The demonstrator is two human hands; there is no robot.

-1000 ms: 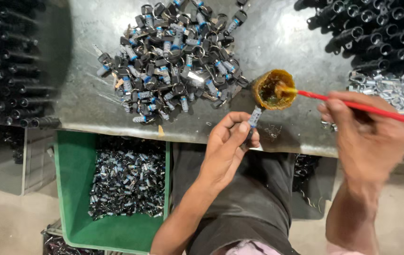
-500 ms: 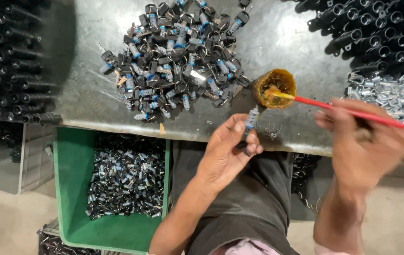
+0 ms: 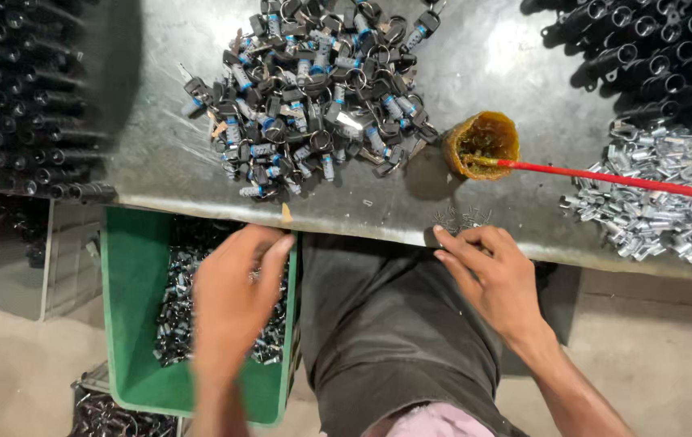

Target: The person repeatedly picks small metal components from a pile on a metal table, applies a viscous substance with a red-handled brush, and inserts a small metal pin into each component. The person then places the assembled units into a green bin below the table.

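Note:
My left hand (image 3: pixel 237 299) is blurred with motion and hovers over a green crate (image 3: pixel 131 324) holding several small dark and silver parts; I see only its back, so whatever is in it is hidden. My right hand (image 3: pixel 487 271) rests at the metal table's (image 3: pixel 160 162) front edge, fingers spread, with the fingertips beside a few tiny metal pieces (image 3: pixel 459 218). A red-handled brush (image 3: pixel 605 176) lies unattended, its tip inside a small yellowish-brown cup (image 3: pixel 483 144). A heap of black and silver lock parts with blue bands (image 3: pixel 313 89) lies on the table beyond my left hand.
A pile of shiny silver fittings (image 3: pixel 661 198) sits at the table's right. Black tubes are stacked at the top right (image 3: pixel 653 48) and along the left (image 3: pixel 14 105). My lap in dark cloth (image 3: pixel 386 332) is below the table edge.
My left hand carried the small cylindrical part from the table edge down over the green crate. My right hand let go of the red brush, which now rests in the cup, and moved to the table edge.

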